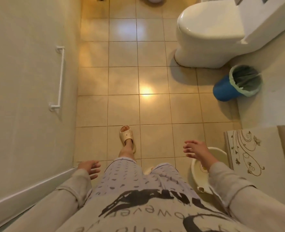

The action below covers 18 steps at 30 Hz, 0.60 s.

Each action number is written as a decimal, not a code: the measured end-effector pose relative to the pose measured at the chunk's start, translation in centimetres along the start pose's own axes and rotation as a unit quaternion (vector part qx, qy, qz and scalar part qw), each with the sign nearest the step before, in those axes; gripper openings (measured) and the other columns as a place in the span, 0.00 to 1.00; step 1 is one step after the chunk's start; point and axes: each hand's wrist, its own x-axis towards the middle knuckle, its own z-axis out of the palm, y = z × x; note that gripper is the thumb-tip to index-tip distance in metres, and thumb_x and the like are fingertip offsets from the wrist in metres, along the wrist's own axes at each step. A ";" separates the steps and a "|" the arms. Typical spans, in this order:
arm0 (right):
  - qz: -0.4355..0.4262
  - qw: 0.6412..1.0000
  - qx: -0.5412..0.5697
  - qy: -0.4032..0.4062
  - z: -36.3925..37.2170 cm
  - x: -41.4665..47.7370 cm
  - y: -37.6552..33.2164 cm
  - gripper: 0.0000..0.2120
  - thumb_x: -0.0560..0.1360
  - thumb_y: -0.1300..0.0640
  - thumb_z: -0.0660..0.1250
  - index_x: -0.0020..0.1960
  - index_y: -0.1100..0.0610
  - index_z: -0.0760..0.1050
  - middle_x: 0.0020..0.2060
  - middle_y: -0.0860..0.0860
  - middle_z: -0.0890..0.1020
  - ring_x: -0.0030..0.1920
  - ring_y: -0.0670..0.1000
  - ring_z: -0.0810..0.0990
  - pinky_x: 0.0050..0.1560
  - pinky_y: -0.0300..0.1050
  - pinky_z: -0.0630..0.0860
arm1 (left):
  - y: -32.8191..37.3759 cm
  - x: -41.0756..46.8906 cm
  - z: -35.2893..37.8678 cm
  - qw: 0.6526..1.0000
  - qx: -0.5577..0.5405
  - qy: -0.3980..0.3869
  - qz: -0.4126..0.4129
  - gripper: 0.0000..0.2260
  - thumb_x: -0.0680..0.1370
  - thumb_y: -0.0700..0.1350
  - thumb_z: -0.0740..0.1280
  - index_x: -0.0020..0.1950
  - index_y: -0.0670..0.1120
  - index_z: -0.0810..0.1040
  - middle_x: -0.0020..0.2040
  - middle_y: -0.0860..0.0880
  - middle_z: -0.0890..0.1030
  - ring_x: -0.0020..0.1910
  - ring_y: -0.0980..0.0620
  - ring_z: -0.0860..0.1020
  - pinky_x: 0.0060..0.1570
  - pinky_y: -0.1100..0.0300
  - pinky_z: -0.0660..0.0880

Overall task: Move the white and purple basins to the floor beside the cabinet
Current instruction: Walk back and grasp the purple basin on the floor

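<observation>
White basin [218, 154] rests on the tiled floor [123, 81], just beside the patterned cabinet [249, 151], directly beneath the right hand [196, 150]. Right hand: fingers spread, empty. Left hand [89, 168]: empty, fingers loose, near the wall. Toilet [210, 34] and blue bin [225, 90] stand well ahead of the right hand.

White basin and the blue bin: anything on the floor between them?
No. The head view shows bare tile between the white basin and the blue bin.

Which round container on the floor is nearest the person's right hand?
The white basin beside the cabinet, under the right hand; the blue bin stands by the toilet.
</observation>
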 end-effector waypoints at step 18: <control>0.107 0.992 0.025 0.060 4.3 5.0 -11.8 0.06 0.76 0.65 0.61 0.52 0.63 0.74 0.39 0.59 0.78 0.36 0.55 0.77 0.37 0.47 0.75 | 32.2 -0.3 1.0 0.980 0.071 -0.069 0.170 0.07 0.77 0.39 0.59 0.53 0.43 0.75 0.39 0.47 0.77 0.34 0.51 0.74 0.35 0.59 0.71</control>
